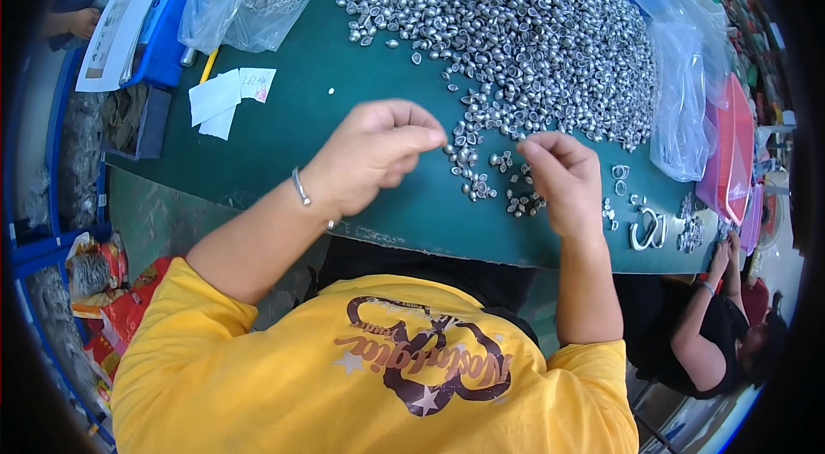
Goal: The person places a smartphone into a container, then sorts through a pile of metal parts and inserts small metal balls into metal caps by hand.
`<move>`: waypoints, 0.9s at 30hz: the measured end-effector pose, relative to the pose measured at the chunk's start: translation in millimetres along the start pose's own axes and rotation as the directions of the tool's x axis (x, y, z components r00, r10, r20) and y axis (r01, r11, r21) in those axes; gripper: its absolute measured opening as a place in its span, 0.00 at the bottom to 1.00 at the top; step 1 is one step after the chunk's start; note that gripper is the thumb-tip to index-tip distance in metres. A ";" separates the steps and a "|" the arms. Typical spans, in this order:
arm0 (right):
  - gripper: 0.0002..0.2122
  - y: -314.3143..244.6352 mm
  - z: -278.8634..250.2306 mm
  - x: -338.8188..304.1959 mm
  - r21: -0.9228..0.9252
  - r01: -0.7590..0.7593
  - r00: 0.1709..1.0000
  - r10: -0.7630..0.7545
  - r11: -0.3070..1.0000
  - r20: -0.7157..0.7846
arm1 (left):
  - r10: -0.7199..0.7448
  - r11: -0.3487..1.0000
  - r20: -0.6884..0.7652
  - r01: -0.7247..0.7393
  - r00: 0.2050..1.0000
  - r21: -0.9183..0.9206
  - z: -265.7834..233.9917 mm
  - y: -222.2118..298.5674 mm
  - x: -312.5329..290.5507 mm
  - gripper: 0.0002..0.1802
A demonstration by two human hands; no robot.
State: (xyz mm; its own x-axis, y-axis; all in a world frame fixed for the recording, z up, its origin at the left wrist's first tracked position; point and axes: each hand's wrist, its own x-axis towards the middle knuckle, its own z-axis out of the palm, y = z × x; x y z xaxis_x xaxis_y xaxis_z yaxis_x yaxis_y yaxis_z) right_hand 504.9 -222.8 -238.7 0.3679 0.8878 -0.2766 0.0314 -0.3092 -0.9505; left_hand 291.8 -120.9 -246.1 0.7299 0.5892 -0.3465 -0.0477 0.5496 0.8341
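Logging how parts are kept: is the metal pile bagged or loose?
Loose: the pile sits directly on the green table, its near edge scattering outward.

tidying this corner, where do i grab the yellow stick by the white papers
Likely best pinched mid-length on the yellow stick, coming from the right over the green table: it is slim and straight, its lower end meets the white papers, and the blue bin crowds its left side.

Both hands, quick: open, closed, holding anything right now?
Left hand: closed in a pinch; whether it holds anything cannot be told.
Right hand: closed in a pinch; contents cannot be told.
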 end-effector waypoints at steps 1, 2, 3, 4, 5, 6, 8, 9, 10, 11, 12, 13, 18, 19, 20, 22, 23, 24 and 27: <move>0.03 -2.2 4.7 4.6 -0.001 -0.002 1.000 0.002 1.000 0.001 | 0.135 0.889 -0.106 -0.073 0.985 0.452 6.2 9.4 5.4 0.10; 0.03 -4.1 7.5 10.3 -0.306 0.242 0.969 -0.243 0.921 0.035 | 0.321 0.671 -0.031 -0.205 0.947 0.713 1.8 9.8 16.1 0.09; 0.03 -6.0 9.9 17.0 -0.561 0.449 0.880 -0.452 0.695 0.145 | 0.322 0.671 -0.036 -0.201 0.946 0.714 0.2 9.1 24.8 0.09; 0.03 -4.5 12.7 24.4 -0.605 0.542 0.814 -0.544 0.583 0.204 | 0.370 0.522 0.058 -0.259 0.927 0.813 0.9 8.4 31.6 0.08; 0.03 -2.9 15.9 28.2 -0.603 0.544 0.813 -0.544 0.584 0.206 | 0.399 0.354 0.159 -0.311 0.903 0.882 3.5 7.3 35.8 0.07; 0.03 -0.6 19.1 32.3 -0.642 0.554 0.798 -0.559 0.530 0.227 | 0.388 0.270 0.194 -0.312 0.901 0.911 6.7 6.2 39.2 0.07; 0.02 -2.2 22.5 32.6 -0.705 0.566 0.772 -0.575 0.427 0.272 | 0.406 0.194 0.221 -0.321 0.887 0.927 7.1 -2.0 43.7 0.07; 0.02 -1.8 22.4 31.5 -0.705 0.564 0.773 -0.574 0.429 0.270 | 0.421 0.121 0.253 -0.331 0.871 0.936 8.2 -5.4 44.2 0.06; 0.02 -1.2 22.4 30.7 -0.726 0.591 0.737 -0.602 0.352 0.308 | 0.445 0.110 0.254 -0.334 0.859 0.936 10.3 -5.2 41.5 0.05; 0.02 -0.1 22.3 29.5 -0.741 0.613 0.699 -0.626 0.273 0.347 | 0.442 0.111 0.255 -0.334 0.860 0.936 10.2 -7.5 41.0 0.05; 0.02 0.3 21.8 29.2 -0.741 0.613 0.699 -0.626 0.275 0.346 | 0.467 0.140 0.240 -0.339 0.851 0.930 9.6 -9.5 41.4 0.05; 0.02 0.7 21.5 28.7 -0.742 0.620 0.687 -0.633 0.255 0.357 | 0.491 0.169 0.224 -0.345 0.842 0.923 9.7 -10.0 40.8 0.04; 0.04 -1.8 11.1 25.9 -0.359 0.499 0.867 -0.456 0.789 0.202 | 0.129 0.885 -0.106 -0.067 0.986 0.462 21.4 8.2 19.4 0.05; 0.04 -1.1 10.3 24.2 -0.356 0.499 0.867 -0.456 0.790 0.203 | -0.073 0.988 -0.083 0.083 0.994 0.127 22.0 10.3 14.7 0.06; 0.04 0.0 9.9 22.2 -0.184 0.461 0.879 -0.418 0.868 0.227 | -0.074 0.988 -0.085 0.085 0.994 0.128 21.0 7.0 11.4 0.06; 0.03 2.0 7.9 20.3 0.035 0.418 0.867 -0.410 0.908 0.284 | -0.109 0.957 0.074 0.125 0.991 -0.261 20.0 0.3 7.3 0.06; 0.03 1.6 7.9 18.5 0.035 0.420 0.866 -0.412 0.907 0.284 | -0.107 0.958 0.074 0.123 0.991 -0.261 20.5 -0.5 5.8 0.06; 0.04 1.8 9.3 14.6 0.213 0.303 0.881 -0.358 0.929 0.310 | -0.100 0.930 0.122 0.137 0.987 -0.343 21.0 -1.9 2.9 0.06; 0.05 5.2 7.0 12.1 0.563 0.019 0.860 -0.301 0.826 0.412 | -0.051 0.869 0.220 0.152 0.974 -0.471 16.5 -5.3 -0.9 0.08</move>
State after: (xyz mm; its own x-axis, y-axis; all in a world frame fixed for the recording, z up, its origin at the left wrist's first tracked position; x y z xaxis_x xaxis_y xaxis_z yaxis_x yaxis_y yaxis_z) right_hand 503.0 -211.3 -248.0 -0.0759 0.9971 -0.0101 -0.4906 -0.0462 -0.8701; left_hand 302.7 -134.1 -243.1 0.8636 0.4156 -0.2855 -0.2519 0.8461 0.4697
